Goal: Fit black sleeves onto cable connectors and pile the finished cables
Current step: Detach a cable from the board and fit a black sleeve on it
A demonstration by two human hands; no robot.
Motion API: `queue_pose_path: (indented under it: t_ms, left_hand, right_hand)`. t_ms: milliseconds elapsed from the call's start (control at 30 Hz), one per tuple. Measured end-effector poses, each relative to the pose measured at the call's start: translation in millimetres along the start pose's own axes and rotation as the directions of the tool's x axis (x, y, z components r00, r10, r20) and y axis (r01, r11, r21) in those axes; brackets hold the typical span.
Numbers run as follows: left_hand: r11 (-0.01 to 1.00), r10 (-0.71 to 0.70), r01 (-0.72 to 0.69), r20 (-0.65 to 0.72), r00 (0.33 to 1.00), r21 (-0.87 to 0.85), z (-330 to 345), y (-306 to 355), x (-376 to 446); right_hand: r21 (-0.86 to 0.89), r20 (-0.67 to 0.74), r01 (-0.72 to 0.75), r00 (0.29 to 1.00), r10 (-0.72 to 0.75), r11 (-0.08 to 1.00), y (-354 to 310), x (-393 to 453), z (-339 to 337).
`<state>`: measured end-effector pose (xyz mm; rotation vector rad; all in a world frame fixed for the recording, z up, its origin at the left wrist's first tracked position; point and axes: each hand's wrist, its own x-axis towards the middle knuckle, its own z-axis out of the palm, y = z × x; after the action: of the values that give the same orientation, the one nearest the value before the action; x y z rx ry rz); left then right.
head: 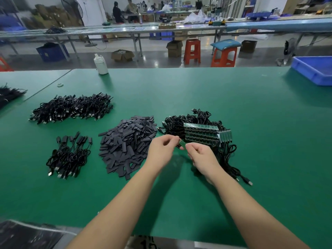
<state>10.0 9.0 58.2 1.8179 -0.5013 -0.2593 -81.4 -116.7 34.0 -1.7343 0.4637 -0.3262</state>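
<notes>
My left hand (161,150) and my right hand (201,156) meet over the green table (251,141), both pinching one small green connector board (182,144) with a cable on it. Just left of the hands lies a heap of flat black sleeves (125,142). Behind the hands sits a bundle of black cables with rows of bare green connector boards (201,132). A small pile of sleeved cables (69,155) lies at the left front, and a bigger cable pile (71,108) behind it.
A white bottle (101,64) stands at the table's far edge. A blue bin (314,69) sits at the far right corner. More black cables (9,94) lie at the left edge. Orange stools, benches and seated people are beyond the table.
</notes>
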Motion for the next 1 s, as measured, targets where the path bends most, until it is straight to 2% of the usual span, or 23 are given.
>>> queue_pose_path:
  t_ms: [67,100,167,200,300,400,500,767,833,933,1000]
  left_hand:
    - [0.985,-0.023,0.023,0.003,1.000,0.172,-16,-19,4]
    - [0.944,-0.022,0.015,0.019,1.000,0.329,-29,-30,7]
    - [0.773,-0.060,-0.009,0.088,0.994,0.635,-62,-54,10]
    - [0.689,-0.106,-0.019,0.127,0.986,0.724,-79,-65,12]
    - [0.558,-0.242,-0.032,0.200,0.949,0.829,-123,-93,10]
    - [0.458,-0.280,-0.061,0.209,0.937,0.887,-144,-111,10]
    - [0.466,-0.231,-0.099,0.229,0.946,0.879,-149,-117,12]
    - [0.488,-0.092,-0.172,0.247,0.965,0.856,-140,-105,10]
    - [0.620,-0.068,-0.128,0.215,0.974,0.774,-130,-97,9]
    - [0.863,-0.106,-0.035,0.247,0.963,0.504,-104,-82,2]
    - [0.920,-0.107,-0.024,0.310,0.945,0.391,-81,-79,-4]
  right_hand:
    - [0.109,0.004,-0.078,0.997,0.078,0.991,6,1,4]
    - [0.196,0.033,-0.132,0.991,0.128,0.972,7,0,5]
    - [0.357,0.113,-0.250,0.968,0.224,0.900,8,0,6]
    - [0.417,0.152,-0.308,0.951,0.269,0.855,8,-1,5]
    - [0.462,0.222,-0.423,0.906,0.360,0.779,11,2,0]
    - [0.345,0.194,-0.409,0.912,0.362,0.845,17,3,-2]
    - [0.151,0.130,-0.298,0.951,0.280,0.943,24,3,1]
    - [0.044,0.175,-0.278,0.948,0.267,0.960,46,-1,9]
    - [0.045,0.183,-0.305,0.939,0.292,0.951,50,-2,8]
    - [-0.002,0.213,-0.345,0.917,0.338,0.938,53,-2,7]
    - [-0.027,0.238,-0.353,0.906,0.349,0.935,53,-3,9]
